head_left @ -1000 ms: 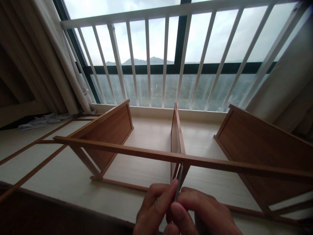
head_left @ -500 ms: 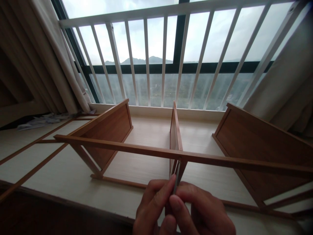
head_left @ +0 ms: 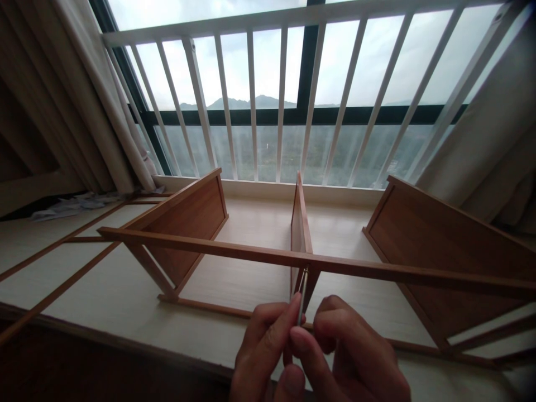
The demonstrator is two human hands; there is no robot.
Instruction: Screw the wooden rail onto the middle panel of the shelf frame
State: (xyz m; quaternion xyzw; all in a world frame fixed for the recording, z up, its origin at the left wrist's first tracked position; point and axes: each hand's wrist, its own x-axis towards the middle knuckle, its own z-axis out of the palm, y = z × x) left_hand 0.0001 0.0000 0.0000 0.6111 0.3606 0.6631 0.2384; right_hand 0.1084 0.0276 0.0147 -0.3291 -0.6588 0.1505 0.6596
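Both hands meet low in the view, near the front edge of the pale floor (head_left: 104, 296). The left hand (head_left: 262, 352) and the right hand (head_left: 352, 357) each have their grip clenched on a thin silver metal screwdriver shaft (head_left: 302, 296), whose tip touches the long brown wooden rail (head_left: 209, 249) where the upright middle wooden panel (head_left: 299, 223) joins it.

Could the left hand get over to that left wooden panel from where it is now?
Probably yes. The left hand pinches a thin metal tool together with the right hand, so it would have to let go first. Between it and the left panel only the long rail crosses, with open space beneath.
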